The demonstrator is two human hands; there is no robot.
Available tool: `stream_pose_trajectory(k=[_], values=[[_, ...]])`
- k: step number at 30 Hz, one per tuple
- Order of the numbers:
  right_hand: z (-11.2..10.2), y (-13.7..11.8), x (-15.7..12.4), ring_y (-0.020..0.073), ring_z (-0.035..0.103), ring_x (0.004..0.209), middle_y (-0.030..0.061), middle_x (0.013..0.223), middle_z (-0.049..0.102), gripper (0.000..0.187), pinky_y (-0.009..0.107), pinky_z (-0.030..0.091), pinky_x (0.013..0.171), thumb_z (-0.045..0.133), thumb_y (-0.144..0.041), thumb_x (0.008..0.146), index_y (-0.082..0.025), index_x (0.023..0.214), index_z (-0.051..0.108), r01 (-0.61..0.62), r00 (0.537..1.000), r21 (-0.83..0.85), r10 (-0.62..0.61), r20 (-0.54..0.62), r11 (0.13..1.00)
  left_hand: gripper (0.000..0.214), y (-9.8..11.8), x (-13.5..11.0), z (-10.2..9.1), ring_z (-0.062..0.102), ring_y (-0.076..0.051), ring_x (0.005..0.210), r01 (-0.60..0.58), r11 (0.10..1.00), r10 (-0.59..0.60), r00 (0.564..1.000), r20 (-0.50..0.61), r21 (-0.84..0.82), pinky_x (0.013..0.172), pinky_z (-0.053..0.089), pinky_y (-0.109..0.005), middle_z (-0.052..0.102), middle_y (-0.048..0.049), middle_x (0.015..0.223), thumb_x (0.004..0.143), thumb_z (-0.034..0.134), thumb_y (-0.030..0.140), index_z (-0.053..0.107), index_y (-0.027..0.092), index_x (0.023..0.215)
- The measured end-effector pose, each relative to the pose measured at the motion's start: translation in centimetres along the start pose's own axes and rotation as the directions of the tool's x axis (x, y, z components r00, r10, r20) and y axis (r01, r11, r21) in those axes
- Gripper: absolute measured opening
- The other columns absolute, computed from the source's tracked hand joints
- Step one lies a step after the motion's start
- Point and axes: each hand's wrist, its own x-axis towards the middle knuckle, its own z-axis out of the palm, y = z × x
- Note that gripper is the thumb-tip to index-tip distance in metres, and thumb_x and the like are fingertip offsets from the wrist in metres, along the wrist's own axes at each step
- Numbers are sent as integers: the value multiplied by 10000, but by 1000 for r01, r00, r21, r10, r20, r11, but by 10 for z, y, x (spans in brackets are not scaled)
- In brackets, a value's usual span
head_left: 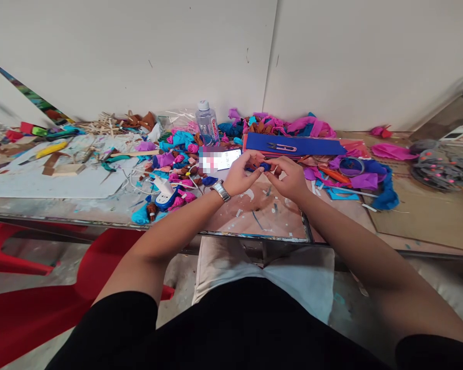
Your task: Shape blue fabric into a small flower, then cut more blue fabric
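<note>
Between the fingertips of both hands is a small dark blue piece of crumpled crepe paper [265, 166], partly covered by the fingers. My left hand [244, 172], with a metal watch at the wrist, pinches it from the left. From the other side my right hand [289, 177] pinches it too. Just behind the hands, thread snips [281, 147] lie on a flat blue sheet [312, 144]. A phone [231, 158] with a lit screen rests by the left hand. Crumpled paper pieces in pink, purple, brown and blue [177, 154] are heaped to the left.
A water bottle [207, 123] stands behind the phone. A power strip [167, 197] with a white plug sits near the front edge. On the right are a tape roll [351, 166] and a grey net bundle [442, 169]. Red chairs [104, 262] stand at the lower left.
</note>
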Motion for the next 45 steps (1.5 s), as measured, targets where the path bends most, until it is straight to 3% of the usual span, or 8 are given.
stream_pose_trajectory(k=[8, 15, 24, 28, 32, 36, 45], values=[[1, 5, -1, 184, 626, 683, 30, 907, 699, 309, 361, 549, 709, 715, -421, 964, -270, 1231, 751, -8, 1000, -3, 8, 27, 1000, 476, -11, 2, 3, 693, -164, 939, 129, 970, -132, 991, 1, -204, 837, 566, -310, 684, -74, 1131, 864, 832, 534, 616, 215, 1144], [1, 6, -2, 155, 592, 617, 27, 920, 689, 338, 350, 538, 691, 722, -480, 969, -261, 1225, 751, -7, 999, 0, 7, 43, 1000, 390, -10, 4, 2, 687, -149, 911, 156, 960, -162, 987, -5, -233, 818, 554, -301, 683, -55, 1100, 848, 839, 406, 636, 203, 1111], [0, 4, -2, 187, 642, 695, 53, 985, 739, 318, 372, 568, 726, 699, -461, 985, -275, 1233, 769, 5, 1000, -4, -5, 21, 1000, 336, -10, 4, 1, 676, -168, 985, 157, 963, -162, 987, -5, -218, 888, 558, -330, 673, -52, 1079, 849, 819, 326, 650, 215, 1118], [0, 2, -2, 194, 648, 693, 32, 942, 748, 311, 375, 571, 726, 721, -428, 959, -293, 1238, 745, -35, 999, -11, 35, 11, 999, 319, -10, 5, 2, 673, -164, 974, 166, 956, -172, 985, -2, -241, 852, 565, -312, 698, -56, 1085, 833, 821, 324, 680, 211, 1096], [0, 1, -3, 179, 646, 654, 19, 954, 772, 211, 364, 564, 710, 748, -419, 934, -272, 1085, 727, -66, 998, 0, 66, -15, 998, 307, -9, 5, 1, 681, -156, 931, 181, 948, -188, 982, -1, -261, 830, 574, -310, 724, -53, 1087, 819, 836, 333, 717, 204, 1071], [-2, -1, -1, 182, 653, 666, 29, 944, 779, 147, 365, 558, 697, 733, -411, 957, -265, 943, 712, -21, 1000, 10, 21, -15, 1000, 294, -10, 5, 0, 680, -148, 832, 209, 943, -205, 978, 43, -261, 807, 575, -335, 749, -60, 1054, 855, 831, 383, 759, 198, 1072], [-1, 1, -1, 181, 668, 687, 53, 1033, 773, 206, 370, 584, 665, 737, -484, 965, -279, 964, 760, -4, 1000, 50, 4, 9, 999, 365, -11, 5, -1, 702, -168, 875, 204, 938, -196, 979, 55, -281, 823, 584, -345, 767, -65, 1068, 836, 869, 443, 760, 200, 1086]])
